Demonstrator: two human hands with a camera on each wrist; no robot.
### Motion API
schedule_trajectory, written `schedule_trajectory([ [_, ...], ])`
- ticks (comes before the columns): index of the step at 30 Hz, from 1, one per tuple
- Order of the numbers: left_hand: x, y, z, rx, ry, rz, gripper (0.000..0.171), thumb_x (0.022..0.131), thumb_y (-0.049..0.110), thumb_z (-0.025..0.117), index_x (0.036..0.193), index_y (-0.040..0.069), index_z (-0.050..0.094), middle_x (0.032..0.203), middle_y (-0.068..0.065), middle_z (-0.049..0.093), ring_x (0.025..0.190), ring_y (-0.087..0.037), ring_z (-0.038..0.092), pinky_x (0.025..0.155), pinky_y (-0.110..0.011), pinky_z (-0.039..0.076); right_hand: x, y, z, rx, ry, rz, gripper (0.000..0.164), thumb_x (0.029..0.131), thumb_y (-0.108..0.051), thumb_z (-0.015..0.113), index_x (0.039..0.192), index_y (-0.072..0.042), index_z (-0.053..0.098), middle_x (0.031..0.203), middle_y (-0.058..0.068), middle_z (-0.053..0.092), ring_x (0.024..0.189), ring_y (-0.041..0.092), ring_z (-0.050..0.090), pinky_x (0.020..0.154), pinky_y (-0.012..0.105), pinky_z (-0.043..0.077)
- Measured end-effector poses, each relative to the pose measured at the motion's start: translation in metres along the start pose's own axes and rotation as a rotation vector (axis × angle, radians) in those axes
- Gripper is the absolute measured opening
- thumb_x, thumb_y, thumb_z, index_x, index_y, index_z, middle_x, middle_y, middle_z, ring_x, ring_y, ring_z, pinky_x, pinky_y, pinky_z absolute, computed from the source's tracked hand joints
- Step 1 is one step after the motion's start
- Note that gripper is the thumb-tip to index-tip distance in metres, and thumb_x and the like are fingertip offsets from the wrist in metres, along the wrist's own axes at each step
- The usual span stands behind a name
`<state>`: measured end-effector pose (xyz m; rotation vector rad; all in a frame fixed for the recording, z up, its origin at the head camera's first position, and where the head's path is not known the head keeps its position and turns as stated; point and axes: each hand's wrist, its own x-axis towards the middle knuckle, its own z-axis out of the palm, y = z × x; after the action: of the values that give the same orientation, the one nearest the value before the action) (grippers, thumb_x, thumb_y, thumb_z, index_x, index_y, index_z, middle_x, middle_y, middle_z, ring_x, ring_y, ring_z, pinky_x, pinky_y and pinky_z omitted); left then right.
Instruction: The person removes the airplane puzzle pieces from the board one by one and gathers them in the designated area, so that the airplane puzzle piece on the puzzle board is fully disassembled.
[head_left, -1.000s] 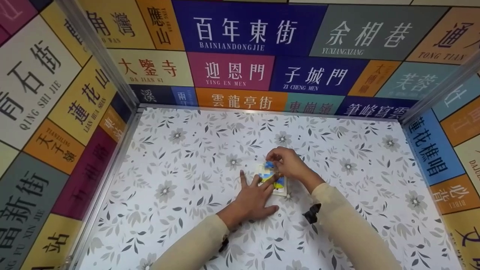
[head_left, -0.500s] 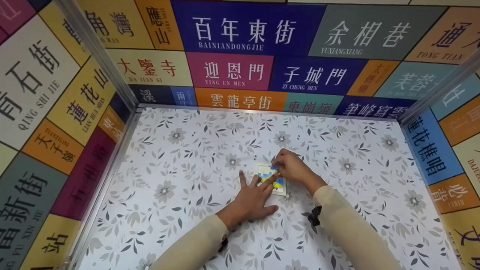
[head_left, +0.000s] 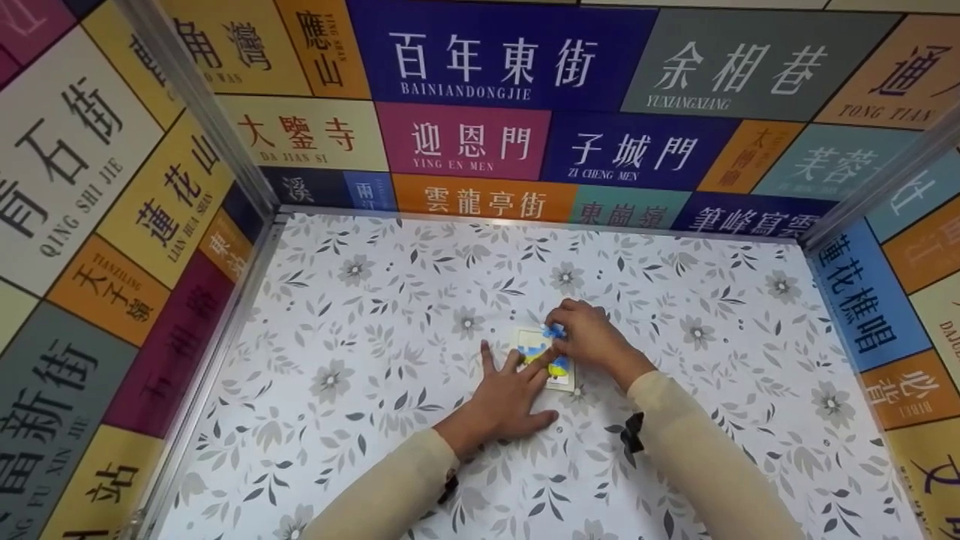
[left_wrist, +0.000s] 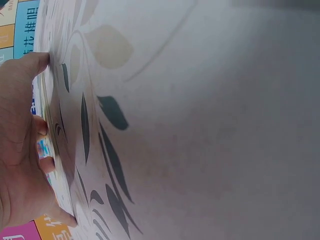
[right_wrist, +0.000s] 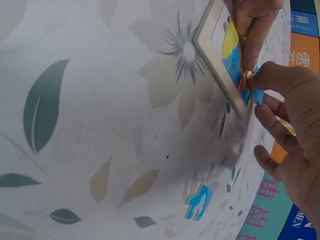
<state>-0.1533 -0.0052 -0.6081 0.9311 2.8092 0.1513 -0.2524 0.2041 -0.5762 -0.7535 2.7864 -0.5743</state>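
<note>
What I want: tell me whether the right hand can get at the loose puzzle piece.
Probably yes: in the right wrist view nothing visible blocks the right hand from the loose puzzle piece on the table, though it would likely need to release the other blue piece it pinches.

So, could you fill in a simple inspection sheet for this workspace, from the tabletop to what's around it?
Surface: white tabletop with grey flower-and-leaf print.
Job's things: cream rectangular puzzle tray, partly filled with blue and yellow picture pieces; loose blue-and-white jigsaw piece on the tabletop, apart from the tray.
Clutter: nothing seen.
Hands: left hand lies spread, partly over the tray; right hand pinches a small, mostly blue jigsaw piece at the tray's far right corner.
Cables: nothing seen.
Surroundings: multicoloured panels with printed Chinese lettering on three sides.
</note>
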Motion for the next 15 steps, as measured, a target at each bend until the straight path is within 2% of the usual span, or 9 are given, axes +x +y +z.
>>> schedule_trajectory([
  [4, 0.000, 0.000, 0.001, 0.007, -0.012, 0.001, 0.082, 0.105, 0.077, 0.045, 0.169, 0.025, 0.044, 0.187, 0.015, 0.015, 0.158, -0.037, 0.043, 0.119, -0.093, 0.020, -0.008, 0.003, -0.004, -0.052, 0.009, -0.012, 0.024, 0.098, -0.015, 0.082, 0.122, -0.012, 0.079, 0.124, 0.012, 0.073, 0.116, 0.038, 0.068, 0.102, 0.069, 0.049],
  [10, 0.001, -0.001, 0.002, 0.028, -0.010, 0.006, 0.082, 0.105, 0.077, 0.044, 0.168, 0.025, 0.045, 0.187, 0.013, 0.018, 0.156, -0.035, 0.043, 0.118, -0.092, 0.022, -0.027, 0.016, -0.014, -0.094, 0.079, -0.061, 0.024, 0.096, -0.011, 0.083, 0.120, -0.012, 0.080, 0.125, 0.013, 0.075, 0.116, 0.040, 0.068, 0.102, 0.072, 0.048],
  [15, -0.001, -0.001, 0.000, -0.001, -0.017, 0.017, 0.081, 0.106, 0.075, 0.045, 0.169, 0.023, 0.044, 0.187, 0.011, 0.019, 0.156, -0.035, 0.043, 0.118, -0.094, 0.020, -0.048, 0.029, -0.021, -0.099, 0.088, -0.042, 0.023, 0.097, -0.011, 0.083, 0.120, -0.012, 0.080, 0.128, 0.013, 0.076, 0.118, 0.040, 0.069, 0.106, 0.074, 0.044],
])
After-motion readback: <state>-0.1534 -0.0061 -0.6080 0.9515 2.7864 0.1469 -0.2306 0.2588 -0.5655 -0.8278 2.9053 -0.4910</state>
